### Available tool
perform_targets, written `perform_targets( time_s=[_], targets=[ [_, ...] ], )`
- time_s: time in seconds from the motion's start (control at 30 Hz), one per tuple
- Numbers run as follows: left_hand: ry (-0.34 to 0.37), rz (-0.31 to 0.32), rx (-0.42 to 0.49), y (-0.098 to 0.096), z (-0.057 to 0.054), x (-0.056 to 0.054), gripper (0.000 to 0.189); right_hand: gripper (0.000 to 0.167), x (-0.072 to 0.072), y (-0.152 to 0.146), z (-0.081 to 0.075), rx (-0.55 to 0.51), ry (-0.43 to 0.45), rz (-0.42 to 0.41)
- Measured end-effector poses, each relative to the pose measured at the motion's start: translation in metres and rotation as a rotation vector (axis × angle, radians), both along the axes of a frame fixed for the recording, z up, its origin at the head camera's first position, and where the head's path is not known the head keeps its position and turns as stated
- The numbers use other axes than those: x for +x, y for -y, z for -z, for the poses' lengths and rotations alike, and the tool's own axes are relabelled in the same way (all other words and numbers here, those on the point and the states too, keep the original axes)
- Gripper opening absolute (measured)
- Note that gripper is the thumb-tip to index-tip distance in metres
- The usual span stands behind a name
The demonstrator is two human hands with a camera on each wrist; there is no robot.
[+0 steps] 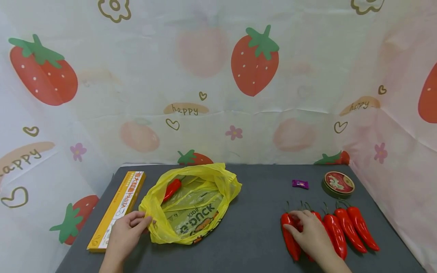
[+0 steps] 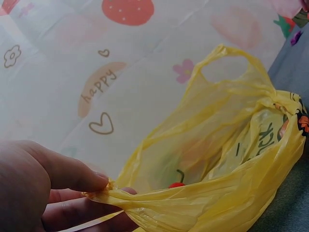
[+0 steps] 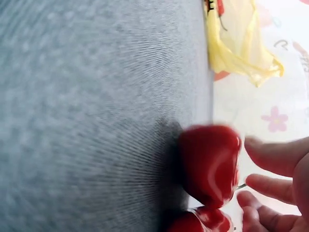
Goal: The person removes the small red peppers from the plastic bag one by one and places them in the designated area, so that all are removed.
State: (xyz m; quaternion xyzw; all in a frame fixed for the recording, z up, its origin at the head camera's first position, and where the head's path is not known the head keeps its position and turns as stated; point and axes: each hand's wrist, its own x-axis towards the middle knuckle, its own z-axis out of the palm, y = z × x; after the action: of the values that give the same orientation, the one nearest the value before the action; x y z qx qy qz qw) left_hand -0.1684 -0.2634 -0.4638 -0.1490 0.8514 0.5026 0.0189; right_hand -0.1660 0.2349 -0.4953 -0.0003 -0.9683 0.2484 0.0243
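Note:
In the head view my left hand (image 1: 124,235) pinches the near left rim of a yellow plastic bag (image 1: 158,227) between thumb and fingers. The bag lies with its mouth spread wide, and one red chili pepper (image 1: 172,189) is inside. On the right, several red chili peppers (image 1: 348,229) lie in a row, stems pointing away from me. My right hand (image 1: 312,233) is over the left end of that row, partly covering the peppers there. In the right wrist view its thumb and fingers are parted beside the nearest chili pepper (image 3: 210,162).
A yellow pasta box (image 1: 117,212) lies along the table's left side. Behind the pepper row are a small purple wrapped packet (image 1: 300,184) and a round tin (image 1: 338,182). A strawberry-print sheet (image 1: 211,87) hangs behind and around the dark grey table (image 1: 252,227).

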Motion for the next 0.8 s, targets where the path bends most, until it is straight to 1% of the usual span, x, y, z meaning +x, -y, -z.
perform_targets(
  time_s=[0.1, 0.2, 0.33, 0.5, 0.67, 0.8],
  targets=[
    [0.001, 0.002, 0.001, 0.000, 0.000, 0.000, 0.036, 0.052, 0.002, 0.000, 0.003, 0.035, -0.024, -0.002],
    [0.002, 0.005, -0.001, 0.001, 0.000, -0.001, 0.038, 0.054, 0.002, -0.002, 0.002, 0.029, -0.006, -0.005],
    [0.003, -0.001, 0.002, 0.000, 0.000, 0.000, 0.037, 0.051, 0.002, -0.004, -0.002, -0.008, 0.015, -0.003],
    [0.000, -0.004, 0.005, 0.000, 0.000, 0.000, 0.036, 0.047, 0.000, 0.000, -0.008, -0.037, -0.009, -0.019],
    [0.000, -0.005, 0.014, -0.001, 0.000, 0.000, 0.036, 0.047, -0.003, 0.013, -0.019, -0.080, -0.024, -0.049],
    [-0.006, -0.002, 0.012, -0.001, 0.001, 0.000, 0.035, 0.043, -0.009, 0.028, -0.032, -0.133, -0.048, -0.086]
  ],
)
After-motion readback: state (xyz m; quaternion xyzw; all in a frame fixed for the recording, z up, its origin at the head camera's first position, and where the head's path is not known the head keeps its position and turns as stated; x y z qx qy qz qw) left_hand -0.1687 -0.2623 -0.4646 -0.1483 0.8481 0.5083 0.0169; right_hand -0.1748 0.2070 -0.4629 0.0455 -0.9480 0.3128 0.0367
